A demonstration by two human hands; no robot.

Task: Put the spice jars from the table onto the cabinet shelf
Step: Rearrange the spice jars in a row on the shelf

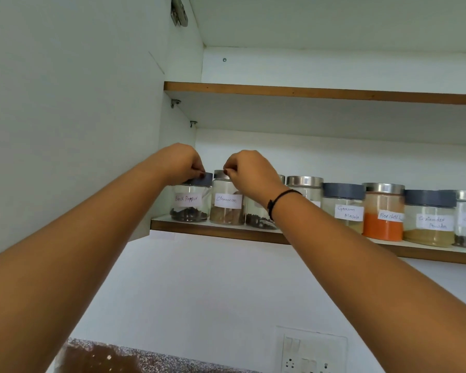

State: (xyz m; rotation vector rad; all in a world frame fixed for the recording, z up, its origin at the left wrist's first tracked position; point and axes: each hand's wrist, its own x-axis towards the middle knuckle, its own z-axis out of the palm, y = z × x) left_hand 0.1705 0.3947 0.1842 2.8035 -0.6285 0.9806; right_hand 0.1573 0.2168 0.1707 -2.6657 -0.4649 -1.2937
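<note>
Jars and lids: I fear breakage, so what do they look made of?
Jars: clear glass or hard plastic, contents show through; I cannot tell which. Steel-look lids: shiny brushed metal. Grey lids: matte, likely plastic. Both hands, left and right, grip lids.

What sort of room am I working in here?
Most likely a home kitchen: labelled glass spice jars on a white wall cabinet's wooden-edged shelf, a speckled stone countertop, and a white wall socket plate below.
</note>
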